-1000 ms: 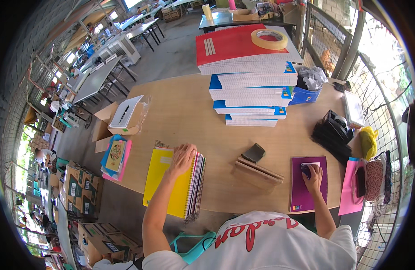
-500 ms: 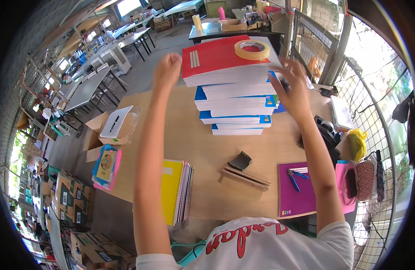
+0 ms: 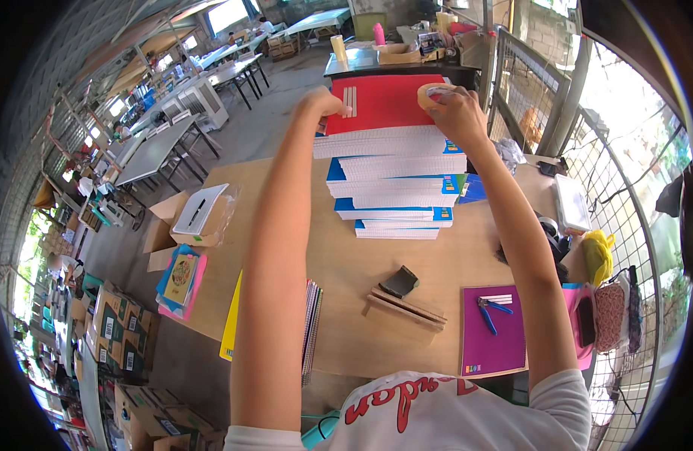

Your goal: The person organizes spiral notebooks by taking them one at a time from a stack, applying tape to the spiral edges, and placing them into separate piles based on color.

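A tall stack of spiral notebooks (image 3: 391,167) with white pages and blue covers stands at the far side of the table, a red notebook (image 3: 388,101) on top. At the red notebook's left edge, my left hand (image 3: 321,102) is closed, fingertips on the cover; its other fingers are partly hidden. My right hand (image 3: 462,113) grips a roll of yellowish tape (image 3: 426,94) over the red cover's right side. Nearer me lie a wooden block tool (image 3: 408,307) and a dark block (image 3: 400,281).
On the right, a purple notebook (image 3: 487,338) carries blue-handled pliers (image 3: 487,316). Yellow notebooks (image 3: 231,323) lie partly behind my left forearm. A cardboard box (image 3: 166,218) adjoins the table's left edge. A black tape dispenser (image 3: 557,240) and yellow bundle (image 3: 599,252) sit right.
My right hand has closed on the tape roll, which was lying on the red cover. My left hand has moved right onto the red notebook's edge. The view has shifted slightly.
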Demonstrator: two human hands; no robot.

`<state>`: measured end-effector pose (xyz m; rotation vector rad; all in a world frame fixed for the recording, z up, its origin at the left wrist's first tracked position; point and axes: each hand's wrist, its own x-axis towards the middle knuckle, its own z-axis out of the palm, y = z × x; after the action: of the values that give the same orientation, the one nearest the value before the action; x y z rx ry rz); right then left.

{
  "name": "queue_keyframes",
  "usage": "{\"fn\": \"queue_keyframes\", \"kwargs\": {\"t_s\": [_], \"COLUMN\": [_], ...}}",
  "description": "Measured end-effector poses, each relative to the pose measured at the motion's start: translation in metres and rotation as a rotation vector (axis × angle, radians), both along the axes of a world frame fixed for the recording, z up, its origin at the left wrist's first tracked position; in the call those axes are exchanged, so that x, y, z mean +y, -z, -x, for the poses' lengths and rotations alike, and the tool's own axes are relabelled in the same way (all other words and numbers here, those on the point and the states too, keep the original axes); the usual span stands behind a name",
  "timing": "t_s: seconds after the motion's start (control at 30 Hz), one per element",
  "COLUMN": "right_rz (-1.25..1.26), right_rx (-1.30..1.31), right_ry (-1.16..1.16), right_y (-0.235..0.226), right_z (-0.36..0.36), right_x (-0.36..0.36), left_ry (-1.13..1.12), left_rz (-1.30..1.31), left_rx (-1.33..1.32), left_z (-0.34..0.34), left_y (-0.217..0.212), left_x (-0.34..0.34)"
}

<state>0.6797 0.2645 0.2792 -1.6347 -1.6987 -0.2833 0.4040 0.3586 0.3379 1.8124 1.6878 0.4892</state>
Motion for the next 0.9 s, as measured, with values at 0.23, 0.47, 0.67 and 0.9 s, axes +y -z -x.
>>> {"fn": "queue_keyframes", "kwargs": {"t_s": [0.23, 0.47, 0.67, 0.9], "right_rz": [-0.184, -0.422, 0.006, 0.225], "right_rx": [0.057, 0.105, -0.147, 0.993], "right_ry": [0.043, -0.007, -0.046, -0.726], "right_y": [0.009, -0.004, -0.012, 0.014], "right_z": [0.013, 0.022, 0.019, 0.026], "right_x": [-0.015, -0.014, -0.022, -0.167], "left_ry": [-0.156, -0.047, -0.262, -0.245], "left_rz": [-0.187, -0.329, -1.249, -0.811], "left_rx": [0.445, 0.111, 0.385, -0.498], "left_z": [-0.026, 0.018, 0.080, 0.081], "left_y": [-0.025, -0.051, -0.140, 0.034], "left_x": [-0.003, -0.015, -0.160, -0.275]}}
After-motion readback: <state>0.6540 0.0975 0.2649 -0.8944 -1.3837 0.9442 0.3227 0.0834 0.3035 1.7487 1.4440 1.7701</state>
